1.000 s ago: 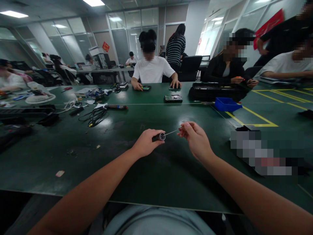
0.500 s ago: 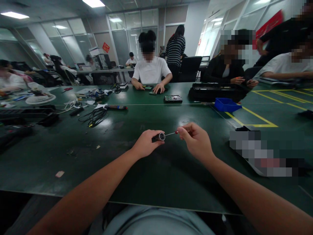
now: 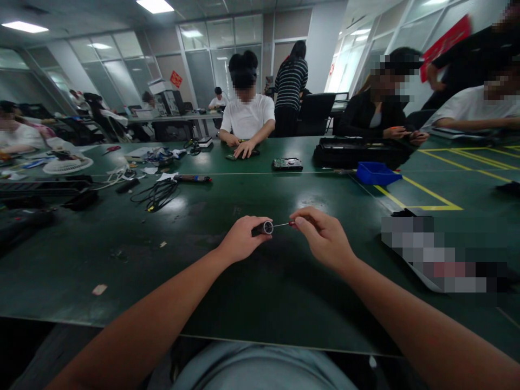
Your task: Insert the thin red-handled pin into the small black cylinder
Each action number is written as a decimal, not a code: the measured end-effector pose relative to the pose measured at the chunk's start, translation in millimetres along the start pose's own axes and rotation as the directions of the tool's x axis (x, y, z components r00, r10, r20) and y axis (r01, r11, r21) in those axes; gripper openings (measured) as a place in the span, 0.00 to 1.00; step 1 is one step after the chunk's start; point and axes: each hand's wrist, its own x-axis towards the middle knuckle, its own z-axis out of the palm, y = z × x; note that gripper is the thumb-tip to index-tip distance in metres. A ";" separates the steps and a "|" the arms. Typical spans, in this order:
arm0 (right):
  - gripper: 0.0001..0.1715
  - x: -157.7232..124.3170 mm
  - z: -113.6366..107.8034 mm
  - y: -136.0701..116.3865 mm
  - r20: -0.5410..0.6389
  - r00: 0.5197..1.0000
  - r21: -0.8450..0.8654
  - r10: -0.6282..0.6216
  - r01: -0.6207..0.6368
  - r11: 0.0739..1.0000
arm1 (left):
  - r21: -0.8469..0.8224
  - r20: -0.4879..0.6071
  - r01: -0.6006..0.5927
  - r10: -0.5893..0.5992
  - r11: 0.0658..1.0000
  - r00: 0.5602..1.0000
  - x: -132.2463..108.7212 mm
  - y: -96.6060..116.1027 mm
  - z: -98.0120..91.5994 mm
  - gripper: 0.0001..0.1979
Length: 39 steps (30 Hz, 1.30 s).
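Observation:
My left hand [image 3: 242, 238] is closed around a small dark cylinder [image 3: 267, 227] with a silvery ring at its open end, which faces right. Between the fingers and thumb of my right hand [image 3: 323, 235] is a screwdriver [image 3: 291, 223] with a red handle and a thin metal shaft. The shaft points left and its tip reaches the ringed end of the cylinder; whether it sits on a screw there is too small to tell. Both hands are held over the green table [image 3: 260, 298], near its front edge.
A hard drive [image 3: 287, 164], a blue bin [image 3: 376, 174] and a long black casing [image 3: 357, 153] lie farther back. Black cables [image 3: 156, 194] and a dark handheld tool [image 3: 193, 178] are at left. Across the table a person in white [image 3: 247, 116] handles small parts.
My right hand has shifted slightly left and down with the screwdriver, its fingers turned around the handle. The left hand stays nearly still. The person opposite has moved their hands closer together.

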 end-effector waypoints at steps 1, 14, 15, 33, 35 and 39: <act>0.13 0.3 -0.1 -0.1 0.008 1.000 -0.011 0.015 -0.015 1.000 | -0.001 0.001 0.000 0.000 1.000 1.000 0.0 -0.5 0.2 0.18; 0.18 0.8 2.1 6.3 0.025 0.995 0.026 0.094 -0.095 0.995 | 0.008 0.002 0.005 -0.005 1.000 1.000 0.4 0.9 -0.5 0.18; 0.19 1.0 1.7 5.0 0.028 0.995 -0.003 0.098 -0.098 0.995 | 0.008 0.002 0.003 -0.003 1.000 1.000 0.4 0.6 -0.5 0.18; 0.18 1.1 1.6 -0.1 0.089 0.984 -0.017 0.153 -0.152 0.988 | 0.023 -0.005 -0.007 0.007 1.000 1.000 0.1 -3.2 -0.4 0.17; 0.16 1.0 1.4 0.6 0.090 0.986 -0.027 0.142 -0.140 0.990 | 0.018 -0.008 -0.004 0.004 1.000 1.000 0.2 -4.0 -0.2 0.18; 0.15 1.0 1.2 0.8 0.094 0.991 -0.024 0.099 -0.097 0.995 | 0.005 -0.019 -0.005 0.006 1.000 1.000 0.6 -5.5 0.5 0.18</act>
